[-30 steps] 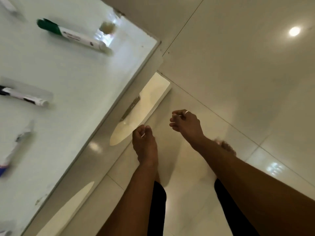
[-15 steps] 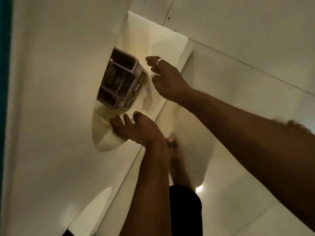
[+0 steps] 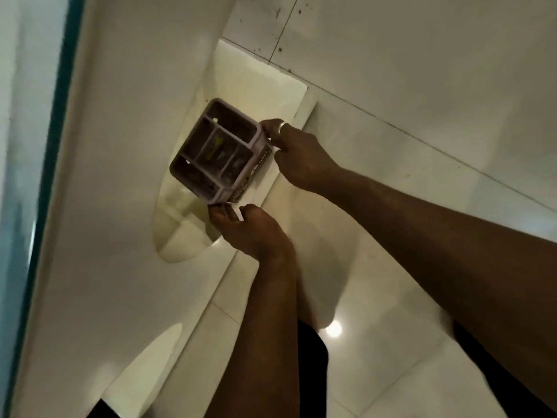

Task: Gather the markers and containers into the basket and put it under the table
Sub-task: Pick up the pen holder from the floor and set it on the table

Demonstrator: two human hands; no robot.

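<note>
A small pale basket [image 3: 256,172] with several compartments sits low down, beside the white table panel [image 3: 120,182] and over a pale ledge. Its compartments hold dark, blurred items and one yellowish-green piece [image 3: 215,146]. My right hand [image 3: 301,155], a ring on one finger, grips the basket's far right corner. My left hand [image 3: 256,233] holds the near bottom corner with its fingertips and thumb. No loose markers are in view.
The white panel has rounded cut-outs [image 3: 180,230] along its lower edge. A teal strip [image 3: 39,191] runs down the far left. Glossy pale floor tiles [image 3: 391,282] spread to the right, with a lamp's reflection [image 3: 333,329]. My dark-clothed legs are at the bottom.
The view dropped from the tabletop with its markers to below the table. Both hands reached to the basket and took hold of its corners.
</note>
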